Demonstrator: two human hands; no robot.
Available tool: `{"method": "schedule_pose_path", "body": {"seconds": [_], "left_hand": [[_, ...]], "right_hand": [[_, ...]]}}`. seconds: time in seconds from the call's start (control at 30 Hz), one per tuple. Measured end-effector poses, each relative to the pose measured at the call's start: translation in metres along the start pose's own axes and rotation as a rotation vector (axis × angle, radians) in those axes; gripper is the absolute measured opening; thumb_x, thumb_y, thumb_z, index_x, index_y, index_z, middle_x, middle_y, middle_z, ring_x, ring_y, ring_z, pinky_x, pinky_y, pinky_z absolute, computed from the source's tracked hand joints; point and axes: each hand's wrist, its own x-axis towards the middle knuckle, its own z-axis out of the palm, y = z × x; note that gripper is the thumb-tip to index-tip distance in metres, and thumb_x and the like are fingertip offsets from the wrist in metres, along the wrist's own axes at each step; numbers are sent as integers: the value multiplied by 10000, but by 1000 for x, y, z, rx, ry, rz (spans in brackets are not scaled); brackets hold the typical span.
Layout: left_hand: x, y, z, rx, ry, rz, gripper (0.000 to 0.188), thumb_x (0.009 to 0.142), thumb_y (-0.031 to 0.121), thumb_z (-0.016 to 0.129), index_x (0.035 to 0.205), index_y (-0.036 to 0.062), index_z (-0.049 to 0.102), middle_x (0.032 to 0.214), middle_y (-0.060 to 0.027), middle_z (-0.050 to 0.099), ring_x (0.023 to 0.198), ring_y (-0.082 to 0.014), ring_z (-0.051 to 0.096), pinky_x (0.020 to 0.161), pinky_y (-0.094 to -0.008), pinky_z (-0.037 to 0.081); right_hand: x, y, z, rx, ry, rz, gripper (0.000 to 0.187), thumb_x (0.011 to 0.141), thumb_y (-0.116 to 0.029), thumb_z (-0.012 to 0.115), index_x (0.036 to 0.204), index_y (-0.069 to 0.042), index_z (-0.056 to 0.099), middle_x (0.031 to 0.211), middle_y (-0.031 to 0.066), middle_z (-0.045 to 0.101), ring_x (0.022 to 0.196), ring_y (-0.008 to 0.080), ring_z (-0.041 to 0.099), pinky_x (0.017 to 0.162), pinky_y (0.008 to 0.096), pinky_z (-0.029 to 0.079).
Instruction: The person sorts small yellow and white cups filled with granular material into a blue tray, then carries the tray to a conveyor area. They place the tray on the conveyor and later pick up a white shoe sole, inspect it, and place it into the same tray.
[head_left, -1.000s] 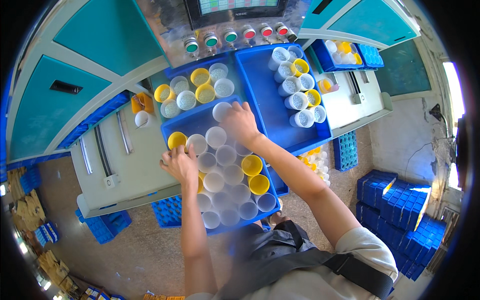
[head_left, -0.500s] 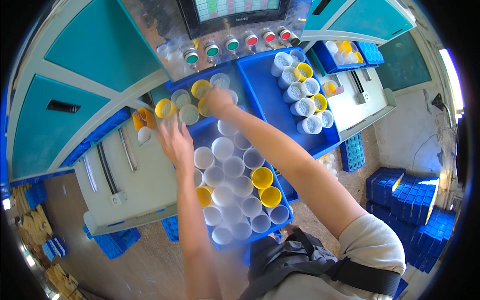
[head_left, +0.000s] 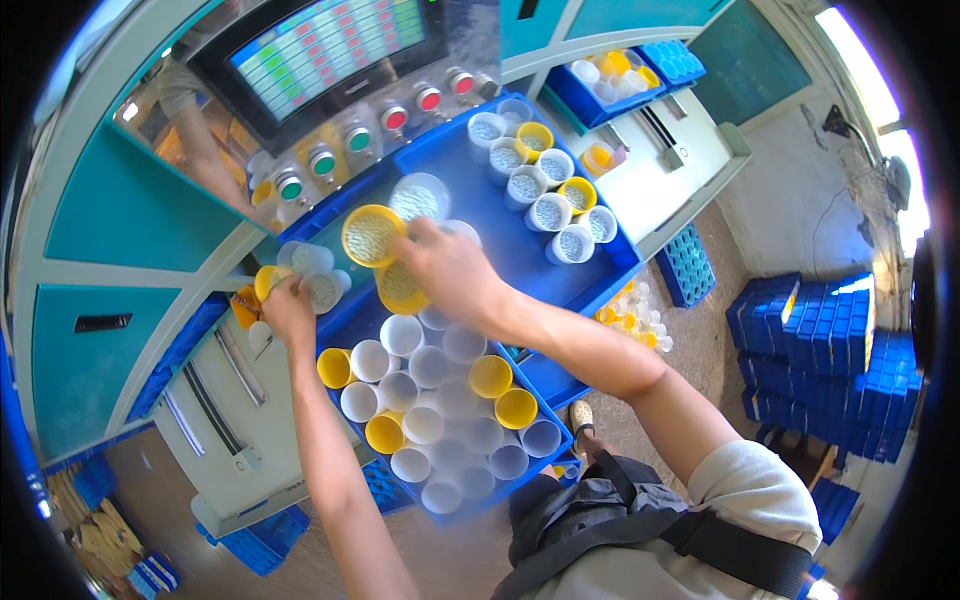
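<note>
My right hand [head_left: 445,268] is closed on a cluster of plastic cups, fingers between them. The cluster has a yellow cup [head_left: 372,238], a white cup [head_left: 419,197], a second yellow cup [head_left: 401,290] and a partly hidden white one; pale granules show in several. It hangs above the left part of a blue tray [head_left: 470,185]. To the left, my left hand [head_left: 289,309] is closed around another group, with a yellow cup [head_left: 266,281] and a white cup of granules [head_left: 324,293]. Its fingertips are partly hidden.
Nearest me, a blue crate [head_left: 553,460] holds several white and yellow cups without visible granules. Several filled cups [head_left: 550,212] stand along the blue tray's right side. A panel with a screen [head_left: 330,55] and red and green buttons [head_left: 395,118] rises behind. Blue crates [head_left: 800,340] are stacked right.
My right hand has raised its cups and carried them right, over the blue tray. My left hand has gone from spread fingers to a grip on the left cups. The view has shifted.
</note>
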Motion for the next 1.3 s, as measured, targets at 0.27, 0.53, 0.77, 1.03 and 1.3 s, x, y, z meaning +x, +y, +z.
{"method": "schedule_pose_path", "body": {"seconds": [0.27,0.53,0.77,1.03,1.3], "left_hand": [[-50,98,-90,-153,27,236,263,797,-71,741,1053,-10,759,1001,-172,704,856,-367,711,756,-413,568],[-53,217,-72,-259,-182,631,301,778,-82,718,1047,43,767,1067,-184,710,939,-370,699,819,-396,565],[12,270,54,-133,-518,644,224,751,-47,756,947,55,788,956,-155,713,877,-349,713,781,-425,574],[61,282,95,-93,-589,672,142,817,91,677,898,1,751,910,-207,711,850,-367,710,771,-444,556],[53,266,131,-150,-839,417,209,869,170,638,970,16,737,987,-251,709,968,-414,680,824,-486,527]], "right_hand": [[-106,13,-73,103,233,511,214,838,5,624,1029,-40,710,928,228,655,758,402,697,680,459,585],[-129,57,-32,56,295,812,123,854,-78,629,890,-24,733,842,256,685,790,443,693,725,506,579],[-114,80,-23,144,338,937,161,838,-43,638,939,-19,762,821,259,707,801,420,708,761,494,584],[-101,84,16,90,330,1102,149,864,-61,604,887,-10,742,816,261,698,786,440,709,728,508,577],[-72,103,72,145,396,1175,122,857,-10,595,853,43,705,851,299,683,838,475,688,743,561,543]]}}
